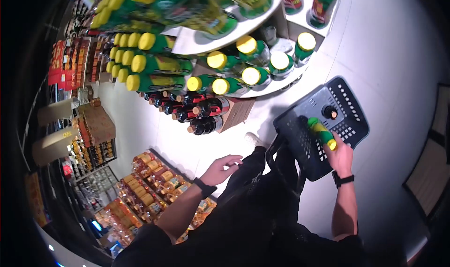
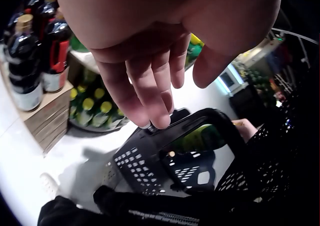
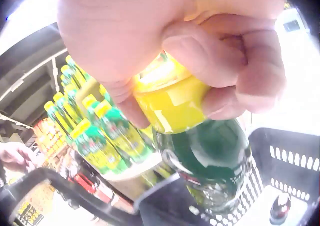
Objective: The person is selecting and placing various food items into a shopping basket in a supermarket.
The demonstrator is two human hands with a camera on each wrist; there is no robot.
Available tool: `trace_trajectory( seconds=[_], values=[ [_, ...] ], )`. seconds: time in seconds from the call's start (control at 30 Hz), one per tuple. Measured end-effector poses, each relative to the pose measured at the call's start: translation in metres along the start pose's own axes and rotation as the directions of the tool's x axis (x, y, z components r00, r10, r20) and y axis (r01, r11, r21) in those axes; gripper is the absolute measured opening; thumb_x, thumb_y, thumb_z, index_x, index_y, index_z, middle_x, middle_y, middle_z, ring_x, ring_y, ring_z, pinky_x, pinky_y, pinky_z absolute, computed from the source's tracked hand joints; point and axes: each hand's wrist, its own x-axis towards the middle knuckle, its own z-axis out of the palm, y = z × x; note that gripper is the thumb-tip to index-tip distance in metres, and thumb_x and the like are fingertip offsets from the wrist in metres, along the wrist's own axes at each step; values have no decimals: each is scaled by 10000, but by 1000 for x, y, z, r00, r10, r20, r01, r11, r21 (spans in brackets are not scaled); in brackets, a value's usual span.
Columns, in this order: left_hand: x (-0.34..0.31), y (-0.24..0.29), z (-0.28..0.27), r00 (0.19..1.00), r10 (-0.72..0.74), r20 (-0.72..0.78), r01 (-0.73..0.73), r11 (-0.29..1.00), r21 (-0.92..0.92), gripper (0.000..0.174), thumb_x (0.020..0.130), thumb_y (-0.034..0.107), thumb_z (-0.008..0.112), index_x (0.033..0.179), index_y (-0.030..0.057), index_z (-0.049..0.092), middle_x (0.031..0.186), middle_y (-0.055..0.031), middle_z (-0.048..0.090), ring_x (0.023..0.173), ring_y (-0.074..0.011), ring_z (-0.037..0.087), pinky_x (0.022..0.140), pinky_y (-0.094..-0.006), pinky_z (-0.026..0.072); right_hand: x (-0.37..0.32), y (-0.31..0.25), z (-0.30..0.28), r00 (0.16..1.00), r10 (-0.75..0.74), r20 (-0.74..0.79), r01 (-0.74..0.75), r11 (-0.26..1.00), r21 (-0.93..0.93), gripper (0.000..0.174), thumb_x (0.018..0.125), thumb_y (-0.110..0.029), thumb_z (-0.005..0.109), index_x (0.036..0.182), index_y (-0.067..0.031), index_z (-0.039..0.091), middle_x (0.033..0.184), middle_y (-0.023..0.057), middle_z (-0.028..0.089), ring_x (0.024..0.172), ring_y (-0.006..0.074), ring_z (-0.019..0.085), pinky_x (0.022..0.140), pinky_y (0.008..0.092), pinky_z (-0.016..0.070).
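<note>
the fingers (image 3: 260, 78) of the right hand (image 1: 341, 156) are curling around the yellow cap (image 3: 172, 103) of a green plastic bottle (image 1: 321, 133), clamping it with the thumb. the bottle is tilting over the inside of a dark plastic shopping basket (image 1: 307, 158); whether its base is touching the basket, i cannot tell. in the basket a small dark bottle (image 1: 329, 111) is standing upright near the green one.

the left hand (image 1: 221, 170) is hanging loosely bent and holding nothing, its thumb apart from the fingers, which are lying close to one another; it is hovering near the basket handle (image 2: 220, 120).

beyond the basket, yellow-capped green bottles (image 1: 157, 63) are lining a curved white shelf (image 1: 187, 45). dark bottles with red labels (image 1: 218, 106) are standing beside the shelf on a wood-sided stand (image 1: 238, 113). amber bottles (image 1: 149, 173) are filling a lower display, and a light perforated shoe (image 1: 253, 139) is resting on the pale floor (image 1: 180, 147).
</note>
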Motion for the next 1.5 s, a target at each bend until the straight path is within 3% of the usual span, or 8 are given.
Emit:
trace_trajectory(
  seconds=[0.33,0.37,0.6,0.73,0.8,0.97,1.2,1.5],
  values=[
    [-51,56,-48,764,637,-106,-625,770,128,575,878,58,708,1421,73,518,1285,-99,609,1112,-202,605,996,-355,484,-145,-206,-144,809,-499,-310,489,865,-115,544,670,-282,749,1162,-52,707,777,190,704,692,347,701,683,394,561],
    [-60,65,-57,827,553,-97,-536,829,157,653,846,94,753,1440,63,483,1347,-123,553,1205,-237,559,1064,-379,440,-153,-224,-145,802,-516,-301,509,854,-108,507,663,-298,755,1112,-65,715,767,173,703,683,338,699,676,382,561],
    [-108,50,-100,646,739,-191,-691,672,267,860,737,139,853,1481,81,425,1476,-151,432,1354,-299,450,1126,-393,396,-192,-330,-107,725,-666,-172,678,735,11,441,655,-308,775,997,-36,718,726,166,682,645,316,675,657,358,543],
    [-126,21,-114,809,587,17,-585,809,-62,840,726,166,890,1444,52,467,1360,-107,567,1283,-201,525,1119,-346,383,-175,-364,-71,819,-573,-26,508,704,497,317,718,-241,757,928,-7,717,699,68,651,651,166,625,660,294,501],
    [-137,9,-123,792,610,5,-598,778,-191,836,728,162,893,1437,20,474,1326,-65,600,1257,-149,533,1113,-327,387,-156,-374,-57,828,-560,30,434,675,597,218,788,-195,710,863,10,718,712,25,634,601,99,565,574,259,455],
    [-167,-16,-134,779,626,-27,-562,679,-472,924,721,161,887,1488,-8,400,1395,-70,555,1297,-162,512,1123,-332,388,-140,-403,-32,924,-380,56,247,700,670,287,882,-293,660,858,-15,725,613,8,578,409,89,468,356,240,337],
    [-181,-41,-150,742,667,-68,-557,556,-617,843,802,185,823,1492,-12,380,1372,-97,567,1260,-169,541,1084,-321,415,-156,-435,-16,931,-357,77,230,736,636,316,920,-318,635,766,-41,632,594,-2,556,389,102,472,344,241,352],
    [-166,-61,-149,663,737,134,-157,312,-937,818,921,559,580,1476,-6,375,1275,-278,584,1108,-380,641,925,-515,549,-177,-455,-24,905,-426,-5,336,706,623,310,931,-309,601,783,-38,621,617,2,552,432,95,483,364,237,336]
  ],
)
